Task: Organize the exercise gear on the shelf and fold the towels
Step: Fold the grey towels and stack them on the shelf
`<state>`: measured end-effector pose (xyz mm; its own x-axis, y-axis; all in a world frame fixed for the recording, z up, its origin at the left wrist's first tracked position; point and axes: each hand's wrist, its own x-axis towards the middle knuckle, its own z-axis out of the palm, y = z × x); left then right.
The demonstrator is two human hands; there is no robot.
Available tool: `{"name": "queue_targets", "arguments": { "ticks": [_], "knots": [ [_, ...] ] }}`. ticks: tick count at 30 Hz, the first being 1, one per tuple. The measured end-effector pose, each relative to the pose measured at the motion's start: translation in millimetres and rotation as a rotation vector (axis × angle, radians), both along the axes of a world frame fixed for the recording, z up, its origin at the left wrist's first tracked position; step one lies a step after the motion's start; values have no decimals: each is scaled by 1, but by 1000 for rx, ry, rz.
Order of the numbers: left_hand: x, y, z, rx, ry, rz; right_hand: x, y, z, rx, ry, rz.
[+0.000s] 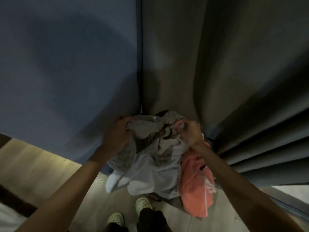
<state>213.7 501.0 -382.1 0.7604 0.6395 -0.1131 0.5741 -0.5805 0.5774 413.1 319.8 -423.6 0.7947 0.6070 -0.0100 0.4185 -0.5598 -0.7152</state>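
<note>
Cream clogs (143,204) on my feet sit at six o'clock on the pale wood floor (41,164), nearest of all. Just above them, near the centre of view, hangs the bundle of towels (150,153), which I hold up off the floor between both hands. A coral towel (195,181) droops from its four o'clock side, a white cloth (150,174) sags from the middle, and a grey towel (143,128) lies crumpled on top. My left grip (117,131) clasps the grey towel at the bundle's ten o'clock edge, fingers curled into the fabric. My right grip (190,131) is bunched round a fold of the bundle at two o'clock, where grey and pink meet. Beyond, a blue wall (66,64) fills nine to twelve o'clock and a grey curtain (234,64) falls from twelve to three. I judge the task barely begun: nothing in the bundle is folded, every piece is tangled, and the tidying half lies out of view, so I cannot say how it stands.
</note>
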Motion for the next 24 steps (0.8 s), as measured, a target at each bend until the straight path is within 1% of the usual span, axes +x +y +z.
{"name": "queue_targets", "arguments": {
  "ticks": [4,7,11,15,19,21,24],
  "knots": [
    [-5,-5,29,55,-70,46,1,-3,59,253,-153,80],
    [-13,-6,59,79,-151,77,-2,0,109,398,-262,160],
    [-31,-6,100,161,-276,81,-15,7,170,578,-319,201],
    [-56,-4,127,144,-293,145,-37,13,206,650,-272,281],
    [-97,-10,146,136,-355,189,-71,23,228,684,-247,431],
    [-123,-13,154,172,-341,233,-95,31,237,701,-246,508],
    [-169,-15,163,212,-337,285,-140,44,247,714,-194,610]
  ]
}}
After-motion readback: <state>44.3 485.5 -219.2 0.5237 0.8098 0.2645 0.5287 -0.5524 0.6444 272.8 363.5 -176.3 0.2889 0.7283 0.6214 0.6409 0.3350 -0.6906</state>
